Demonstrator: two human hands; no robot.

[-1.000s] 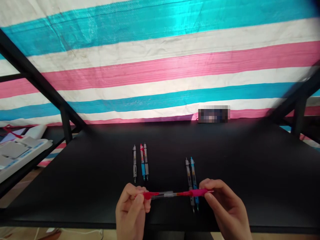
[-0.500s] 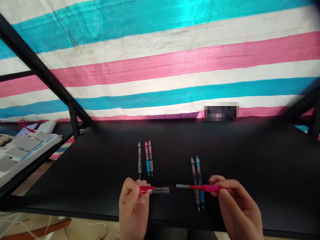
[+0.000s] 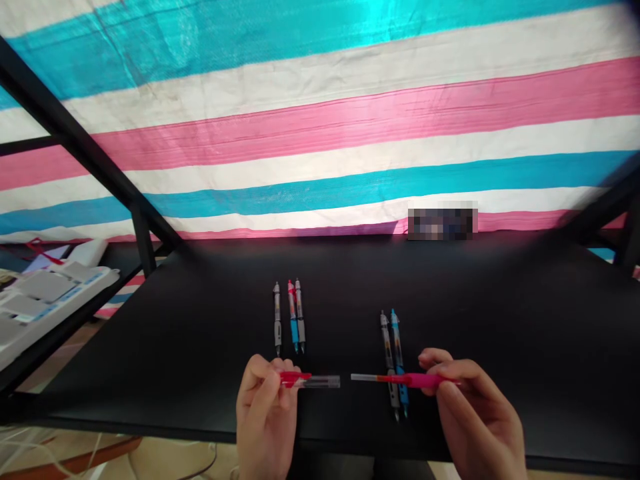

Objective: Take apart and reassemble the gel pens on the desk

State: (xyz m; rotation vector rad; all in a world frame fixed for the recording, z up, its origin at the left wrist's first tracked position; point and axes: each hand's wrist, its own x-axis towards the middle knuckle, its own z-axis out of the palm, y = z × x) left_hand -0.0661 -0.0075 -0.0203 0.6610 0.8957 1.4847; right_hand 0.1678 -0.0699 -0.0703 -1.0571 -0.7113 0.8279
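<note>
A red pen is pulled apart into two pieces over the near edge of a black table [image 3: 500, 313]. My left hand [image 3: 265, 417] pinches the upper barrel half [image 3: 313, 381], red clip end in the fingers, clear end pointing right. My right hand [image 3: 475, 427] pinches the pink grip half [image 3: 405, 379] with the refill sticking out to the left. A small gap separates the two pieces. Three pens [image 3: 289, 317] lie side by side beyond my left hand. Two more pens [image 3: 393, 353] lie under the grip half, by my right hand.
A striped blue, pink and white tarp [image 3: 320, 133] hangs behind the table. Black frame bars [image 3: 90, 153] slant on the left and right. A white device with grey panels [image 3: 45, 293] sits on a lower shelf at far left.
The red pen, held whole between both hands a second ago, has been pulled into two halves; the hands moved apart and have held nearly still for the last half second.
</note>
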